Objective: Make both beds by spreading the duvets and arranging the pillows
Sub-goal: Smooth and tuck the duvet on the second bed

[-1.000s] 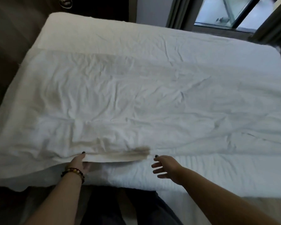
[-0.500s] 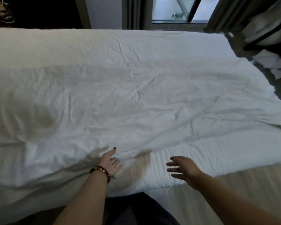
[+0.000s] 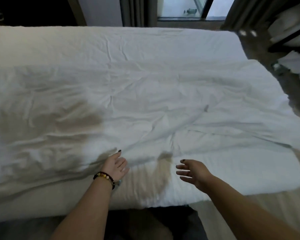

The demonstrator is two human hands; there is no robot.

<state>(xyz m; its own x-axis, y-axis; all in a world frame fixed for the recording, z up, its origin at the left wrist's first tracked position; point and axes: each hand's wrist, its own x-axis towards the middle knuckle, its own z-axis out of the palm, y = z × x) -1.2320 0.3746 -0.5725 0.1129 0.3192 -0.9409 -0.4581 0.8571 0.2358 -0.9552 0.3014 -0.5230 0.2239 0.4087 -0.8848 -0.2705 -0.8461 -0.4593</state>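
Neither hand grips: left hand (image 3: 115, 165) touches duvet (image 3: 145, 104) edge, right hand (image 3: 193, 172) hovers.

White duvet (image 3: 145, 101) — multicoloured beaded bracelet (image 3: 105, 176)

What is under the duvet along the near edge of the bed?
A ribbed white mattress pad shows below the duvet hem, near the right hand. The left hand rests at the hem. Farther in, everything beneath is covered.
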